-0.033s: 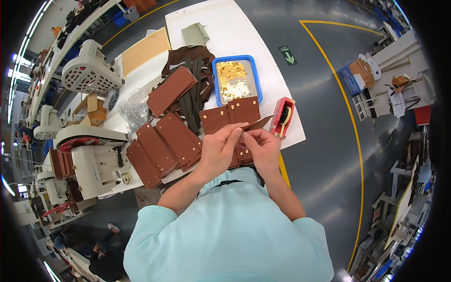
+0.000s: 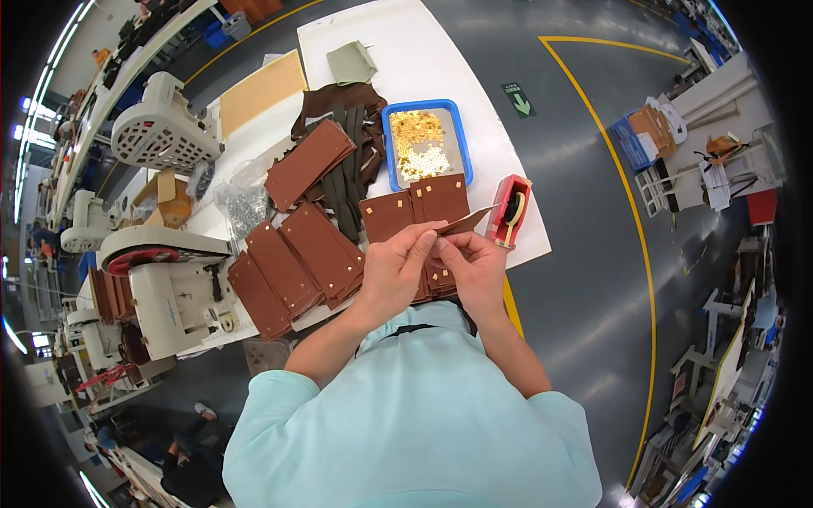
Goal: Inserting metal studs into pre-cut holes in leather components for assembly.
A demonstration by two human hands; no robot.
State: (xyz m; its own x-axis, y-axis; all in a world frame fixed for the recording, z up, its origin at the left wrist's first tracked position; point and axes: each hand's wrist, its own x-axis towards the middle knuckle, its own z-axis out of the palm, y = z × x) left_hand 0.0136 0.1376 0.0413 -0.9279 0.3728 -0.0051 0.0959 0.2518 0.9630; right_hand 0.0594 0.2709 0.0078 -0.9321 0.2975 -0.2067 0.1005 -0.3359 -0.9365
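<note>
Over the table's near edge, my left hand (image 2: 393,269) and my right hand (image 2: 479,269) meet, thumbs and fingertips pinched together on a brown leather panel (image 2: 466,223). The panel is tilted, and its lower part is hidden by my fingers. Whatever small part may lie between the fingertips cannot be made out. Just beyond my hands lie stacked brown panels (image 2: 387,213) with small gold-coloured fittings at their corners. Further stacks of brown panels (image 2: 315,254) with gold studs are left of my left hand. A blue-rimmed tray (image 2: 465,144) of small gold fittings sits behind.
A red tape dispenser (image 2: 500,207) stands by the right edge of the white table (image 2: 415,51). At left are dark strips (image 2: 343,212), a plastic bag of metal bits (image 2: 246,207) and white machines (image 2: 165,313). A grey-green cloth (image 2: 351,63) lies at the far end.
</note>
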